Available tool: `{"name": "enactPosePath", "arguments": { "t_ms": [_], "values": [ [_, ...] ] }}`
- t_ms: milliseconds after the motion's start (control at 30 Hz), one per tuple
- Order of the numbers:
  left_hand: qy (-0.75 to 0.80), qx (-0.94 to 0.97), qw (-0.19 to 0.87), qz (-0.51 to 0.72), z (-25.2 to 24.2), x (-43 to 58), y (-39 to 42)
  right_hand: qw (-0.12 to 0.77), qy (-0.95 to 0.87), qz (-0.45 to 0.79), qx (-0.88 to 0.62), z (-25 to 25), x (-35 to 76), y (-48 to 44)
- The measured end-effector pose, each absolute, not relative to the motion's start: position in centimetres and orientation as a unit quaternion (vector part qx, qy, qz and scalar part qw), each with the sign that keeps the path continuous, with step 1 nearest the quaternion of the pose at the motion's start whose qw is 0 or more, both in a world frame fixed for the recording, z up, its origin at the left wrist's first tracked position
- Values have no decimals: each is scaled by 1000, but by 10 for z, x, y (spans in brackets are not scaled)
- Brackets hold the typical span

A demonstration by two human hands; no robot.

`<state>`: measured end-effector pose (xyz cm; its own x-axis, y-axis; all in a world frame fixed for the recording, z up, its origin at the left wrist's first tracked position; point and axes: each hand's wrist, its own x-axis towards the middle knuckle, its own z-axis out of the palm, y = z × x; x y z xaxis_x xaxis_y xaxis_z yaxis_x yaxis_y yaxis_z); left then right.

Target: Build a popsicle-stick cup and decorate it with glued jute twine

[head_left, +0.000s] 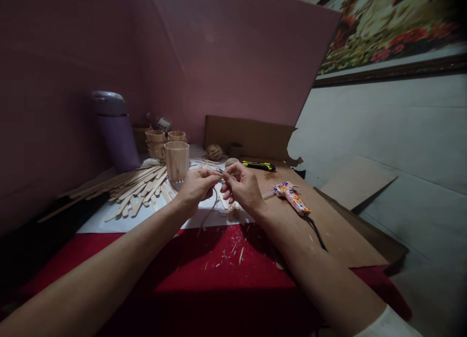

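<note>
My left hand point(198, 188) and my right hand point(241, 185) meet fingertip to fingertip above the white paper point(134, 221). Both are closed in a pinch. Something small and greyish shows between the fingertips, too tiny to name. Below the hands a thin dark strand point(210, 209) curves down over the paper; I cannot tell whether it is held. A cup made of wooden sticks point(177, 163) stands upright just beyond my left hand. Flat wooden craft sticks point(146, 186) lie fanned out to the left.
A floral glue gun point(293, 197) and a yellow-black utility knife point(260, 166) lie on brown board at right. Behind are a ball of twine point(214, 152), more stick cups point(156, 145) and a purple bottle point(117, 135). Wood slivers litter the red cloth point(204, 274).
</note>
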<state>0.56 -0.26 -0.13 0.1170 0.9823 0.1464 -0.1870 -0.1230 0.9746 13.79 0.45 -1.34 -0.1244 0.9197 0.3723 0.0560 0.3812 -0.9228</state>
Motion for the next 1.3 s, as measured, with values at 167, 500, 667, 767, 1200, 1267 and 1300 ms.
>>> {"name": "enactPosePath", "arguments": {
  "t_ms": [167,500,667,767,1200,1267,1300],
  "values": [
    [381,520,538,544,-1,6,-4,532,-649,378,-391,-14,138,3],
    [380,521,530,551,1,8,-6,524,-668,357,-389,-14,136,-1],
    [374,523,537,547,0,8,-6,520,-673,342,-399,-16,135,-1],
    [369,517,544,548,-2,7,-5,520,-676,332,-404,-16,135,0],
    [387,534,503,559,-1,7,-4,525,-609,428,-413,-12,131,0],
    [389,538,496,559,-2,7,-4,516,-582,473,-415,-11,130,1],
    [390,542,494,556,-2,7,-4,512,-576,482,-415,-10,129,2]
  ]
}}
